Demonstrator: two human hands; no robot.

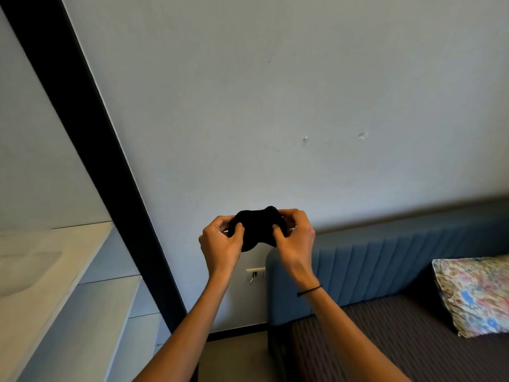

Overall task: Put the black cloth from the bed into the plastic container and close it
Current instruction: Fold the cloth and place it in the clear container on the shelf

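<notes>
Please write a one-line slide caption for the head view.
Both hands, left hand and right hand, hold a bunched black cloth raised before the wall, beside the bed.

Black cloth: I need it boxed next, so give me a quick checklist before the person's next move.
1. Small bunched black cloth off the bed: ok.
2. Left hand gripping it: ok.
3. Right hand gripping it: ok.
4. Cloth compact enough to drop in: ok, it looks balled.
5. Plastic container located: cannot tell, none in view.
6. Container lid open: cannot tell.
</notes>
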